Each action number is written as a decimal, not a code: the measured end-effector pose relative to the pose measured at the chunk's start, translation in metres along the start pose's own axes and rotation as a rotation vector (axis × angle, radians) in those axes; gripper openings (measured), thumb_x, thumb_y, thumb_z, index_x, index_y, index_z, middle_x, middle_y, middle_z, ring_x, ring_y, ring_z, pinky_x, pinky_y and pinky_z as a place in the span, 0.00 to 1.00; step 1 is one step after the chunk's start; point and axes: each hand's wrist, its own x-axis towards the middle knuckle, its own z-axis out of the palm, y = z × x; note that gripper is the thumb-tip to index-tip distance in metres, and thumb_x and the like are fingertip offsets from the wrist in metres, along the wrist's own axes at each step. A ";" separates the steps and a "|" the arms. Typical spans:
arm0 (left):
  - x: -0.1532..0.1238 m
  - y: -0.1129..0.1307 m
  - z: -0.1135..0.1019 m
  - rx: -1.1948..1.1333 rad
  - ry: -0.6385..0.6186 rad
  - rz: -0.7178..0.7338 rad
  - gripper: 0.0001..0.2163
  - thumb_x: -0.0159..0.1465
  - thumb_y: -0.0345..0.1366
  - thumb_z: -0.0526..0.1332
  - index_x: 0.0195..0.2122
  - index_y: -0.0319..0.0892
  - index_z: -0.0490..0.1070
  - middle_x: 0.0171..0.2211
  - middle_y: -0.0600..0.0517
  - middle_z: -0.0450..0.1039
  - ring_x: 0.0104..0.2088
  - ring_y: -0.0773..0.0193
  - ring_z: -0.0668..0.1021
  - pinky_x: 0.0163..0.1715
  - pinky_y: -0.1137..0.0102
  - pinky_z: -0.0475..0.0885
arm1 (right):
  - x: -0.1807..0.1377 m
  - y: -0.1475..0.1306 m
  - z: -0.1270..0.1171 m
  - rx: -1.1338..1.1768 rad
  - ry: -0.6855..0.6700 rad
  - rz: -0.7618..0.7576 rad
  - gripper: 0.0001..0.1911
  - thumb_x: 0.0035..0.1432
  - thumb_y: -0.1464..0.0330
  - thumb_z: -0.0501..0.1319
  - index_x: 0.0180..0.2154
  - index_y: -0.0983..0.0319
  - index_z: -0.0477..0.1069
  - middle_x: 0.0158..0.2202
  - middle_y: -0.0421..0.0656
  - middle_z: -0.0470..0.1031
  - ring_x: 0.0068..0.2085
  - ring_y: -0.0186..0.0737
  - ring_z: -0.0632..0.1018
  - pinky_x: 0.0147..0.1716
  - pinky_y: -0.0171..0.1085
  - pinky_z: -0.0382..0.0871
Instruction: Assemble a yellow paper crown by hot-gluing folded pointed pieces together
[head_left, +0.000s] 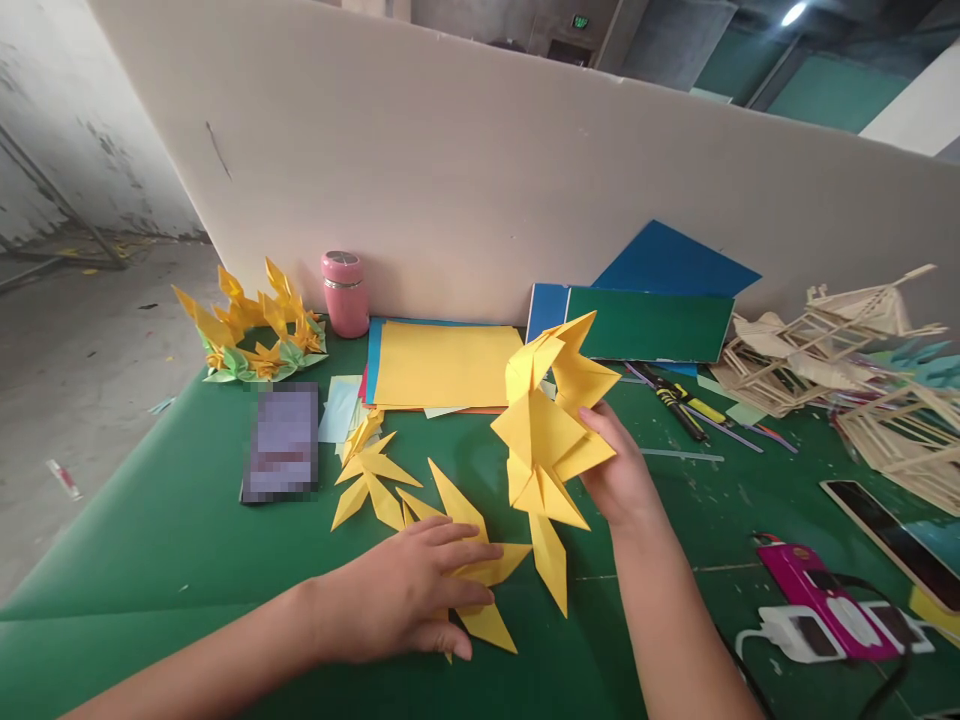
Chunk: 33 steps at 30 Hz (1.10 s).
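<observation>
My right hand (615, 465) grips a ring of joined yellow folded-paper pieces (536, 420) by its right side, raised above the table. My left hand (420, 585) is open, its fingers spread over loose yellow paper pieces with pointed ends (491, 630) and partly hiding them. Whether its fingertips press on the paper, I cannot tell. Just below the ring lies a single pointed yellow piece (551, 565). Farther left, a star-like group of yellow folded pieces (369, 468) rests on the green table (187, 560).
An orange and green paper crown (262, 335) and a pink flask (346, 295) stand at the back left. Yellow sheets (450, 365) lie behind the hands. A box cutter (679, 405), wooden stick models (795, 350) and a magenta power strip (825, 600) occupy the right.
</observation>
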 end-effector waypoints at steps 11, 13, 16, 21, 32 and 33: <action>-0.026 -0.063 -0.012 0.314 0.429 -0.685 0.28 0.58 0.57 0.57 0.56 0.49 0.69 0.64 0.43 0.58 0.65 0.29 0.49 0.56 0.35 0.48 | 0.018 0.014 0.020 -0.104 -0.064 0.026 0.23 0.43 0.60 0.66 0.42 0.54 0.64 0.36 0.36 0.77 0.38 0.42 0.78 0.27 0.35 0.70; -0.031 -0.060 -0.003 0.290 0.372 -0.659 0.28 0.59 0.57 0.56 0.56 0.47 0.69 0.62 0.41 0.61 0.64 0.33 0.51 0.57 0.39 0.51 | 0.025 0.021 0.026 -0.150 -0.098 0.040 0.23 0.43 0.59 0.66 0.42 0.54 0.63 0.39 0.37 0.77 0.41 0.43 0.77 0.31 0.37 0.72; -0.036 -0.045 0.010 0.265 0.324 -0.592 0.26 0.59 0.55 0.57 0.55 0.48 0.69 0.61 0.43 0.63 0.64 0.37 0.54 0.59 0.43 0.51 | 0.034 0.033 0.033 -0.213 -0.119 0.068 0.21 0.45 0.57 0.64 0.41 0.53 0.62 0.37 0.37 0.75 0.40 0.43 0.77 0.32 0.39 0.73; -0.040 -0.018 0.004 0.183 0.385 -0.581 0.18 0.60 0.49 0.59 0.48 0.51 0.75 0.54 0.46 0.72 0.56 0.40 0.68 0.57 0.45 0.57 | 0.026 0.045 0.036 -0.353 -0.135 0.073 0.19 0.47 0.59 0.63 0.42 0.54 0.64 0.42 0.41 0.71 0.36 0.40 0.76 0.36 0.43 0.74; 0.037 -0.083 -0.086 0.351 0.081 -0.228 0.35 0.52 0.24 0.59 0.62 0.45 0.57 0.63 0.45 0.60 0.63 0.48 0.58 0.58 0.54 0.53 | 0.019 0.029 0.043 -1.209 -0.651 -0.460 0.27 0.49 0.82 0.58 0.49 0.52 0.68 0.50 0.42 0.73 0.42 0.44 0.76 0.42 0.43 0.67; 0.043 -0.089 -0.089 0.385 0.015 -0.211 0.34 0.51 0.25 0.62 0.61 0.44 0.58 0.61 0.44 0.64 0.62 0.48 0.61 0.58 0.54 0.54 | 0.022 0.029 0.045 -1.270 -0.656 -0.458 0.24 0.49 0.81 0.59 0.47 0.55 0.69 0.47 0.43 0.75 0.41 0.44 0.76 0.40 0.41 0.67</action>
